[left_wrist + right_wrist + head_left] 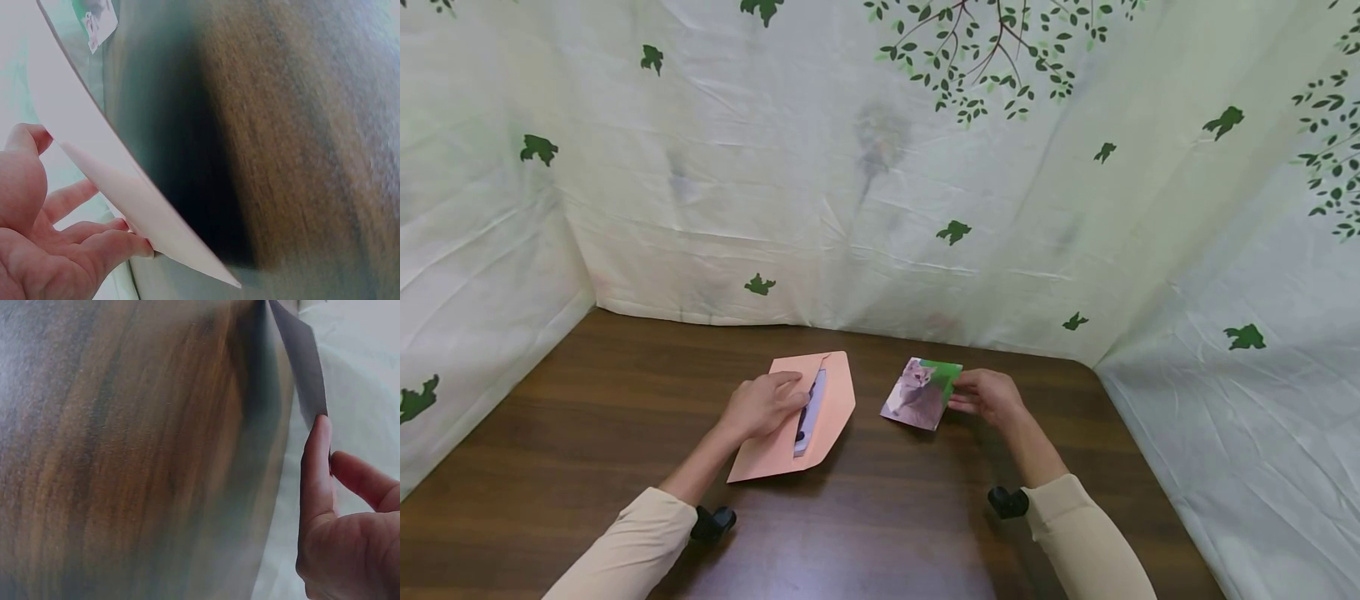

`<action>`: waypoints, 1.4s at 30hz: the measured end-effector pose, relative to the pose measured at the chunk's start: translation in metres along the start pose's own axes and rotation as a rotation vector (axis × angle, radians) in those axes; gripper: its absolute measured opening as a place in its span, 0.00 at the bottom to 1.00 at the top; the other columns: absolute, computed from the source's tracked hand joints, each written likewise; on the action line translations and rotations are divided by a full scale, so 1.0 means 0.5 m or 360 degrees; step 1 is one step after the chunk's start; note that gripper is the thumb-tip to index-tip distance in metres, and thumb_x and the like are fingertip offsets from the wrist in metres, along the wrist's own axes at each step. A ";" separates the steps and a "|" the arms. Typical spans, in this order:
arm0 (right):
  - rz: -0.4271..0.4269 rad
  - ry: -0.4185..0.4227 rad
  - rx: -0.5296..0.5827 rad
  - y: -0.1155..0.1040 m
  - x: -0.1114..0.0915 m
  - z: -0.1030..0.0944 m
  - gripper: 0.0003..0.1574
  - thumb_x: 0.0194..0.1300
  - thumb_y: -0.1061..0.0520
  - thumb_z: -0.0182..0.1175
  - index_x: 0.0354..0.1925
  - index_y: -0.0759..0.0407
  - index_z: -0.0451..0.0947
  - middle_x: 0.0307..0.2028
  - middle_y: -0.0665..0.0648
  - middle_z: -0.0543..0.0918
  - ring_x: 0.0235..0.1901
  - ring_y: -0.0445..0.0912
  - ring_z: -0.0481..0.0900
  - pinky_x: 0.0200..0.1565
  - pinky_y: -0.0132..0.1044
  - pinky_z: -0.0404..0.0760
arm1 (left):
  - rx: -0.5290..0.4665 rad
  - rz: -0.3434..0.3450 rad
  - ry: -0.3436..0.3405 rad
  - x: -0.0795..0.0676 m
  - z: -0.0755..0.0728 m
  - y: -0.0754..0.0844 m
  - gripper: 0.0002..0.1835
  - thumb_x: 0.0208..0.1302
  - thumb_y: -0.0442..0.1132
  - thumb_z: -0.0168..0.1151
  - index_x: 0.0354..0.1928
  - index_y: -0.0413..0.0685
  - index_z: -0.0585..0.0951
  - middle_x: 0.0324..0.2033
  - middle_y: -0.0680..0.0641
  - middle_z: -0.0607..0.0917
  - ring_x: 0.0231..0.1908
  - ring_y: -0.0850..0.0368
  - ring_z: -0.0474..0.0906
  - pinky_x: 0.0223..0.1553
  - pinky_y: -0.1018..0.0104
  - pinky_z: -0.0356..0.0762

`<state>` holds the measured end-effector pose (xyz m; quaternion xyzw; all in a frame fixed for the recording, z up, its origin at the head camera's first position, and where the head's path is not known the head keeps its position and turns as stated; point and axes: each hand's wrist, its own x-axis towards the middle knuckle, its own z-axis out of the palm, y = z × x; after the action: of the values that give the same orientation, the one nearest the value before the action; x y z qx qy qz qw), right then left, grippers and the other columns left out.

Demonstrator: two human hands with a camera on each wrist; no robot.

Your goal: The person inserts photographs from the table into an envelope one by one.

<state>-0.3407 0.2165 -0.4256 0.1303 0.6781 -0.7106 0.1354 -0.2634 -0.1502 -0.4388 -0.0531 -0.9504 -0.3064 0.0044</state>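
A pink envelope is held tilted above the table by my left hand, thumb on its face and other fingers behind it. Its pointed flap faces right, and a card with a pale purple strip and dark marks shows in the opening. To the right, my right hand pinches a small photo card with a cat on a green background by its right edge. In the right wrist view the card's grey back shows, with fingertips gripping its lower end. The envelope's pale underside fills part of the left wrist view.
The dark brown wooden table lies beneath both hands. Around its back and sides hangs a white curtain printed with green leaves. A black wrist device sits on the left wrist, another on the right.
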 end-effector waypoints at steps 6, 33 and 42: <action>-0.0043 -0.0064 -0.0004 -0.014 -0.007 0.003 0.21 0.72 0.66 0.55 0.60 0.77 0.72 0.34 0.58 0.88 0.30 0.48 0.90 0.39 0.42 0.88 | -0.0007 -0.0003 0.0007 0.000 0.000 0.003 0.29 0.71 0.51 0.55 0.67 0.42 0.77 0.64 0.34 0.78 0.64 0.26 0.72 0.61 0.36 0.69; -0.0179 -0.0237 -0.0101 -0.079 -0.048 0.070 0.22 0.74 0.67 0.52 0.61 0.78 0.70 0.35 0.58 0.86 0.29 0.47 0.89 0.38 0.40 0.88 | 0.0008 -0.0002 0.0007 0.002 0.004 0.001 0.28 0.71 0.50 0.54 0.67 0.42 0.77 0.64 0.34 0.79 0.63 0.26 0.72 0.61 0.37 0.69; -0.0193 -0.0261 -0.0100 -0.088 -0.056 0.104 0.19 0.73 0.68 0.53 0.58 0.79 0.72 0.33 0.58 0.86 0.27 0.47 0.89 0.37 0.40 0.88 | 0.0016 -0.0008 -0.0011 -0.001 0.001 0.004 0.28 0.71 0.51 0.55 0.66 0.42 0.77 0.64 0.34 0.79 0.63 0.27 0.73 0.62 0.37 0.69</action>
<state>-0.3309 0.1667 -0.3722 0.0260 0.6932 -0.7042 0.1511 -0.2625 -0.1483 -0.4381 -0.0518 -0.9521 -0.3013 0.0005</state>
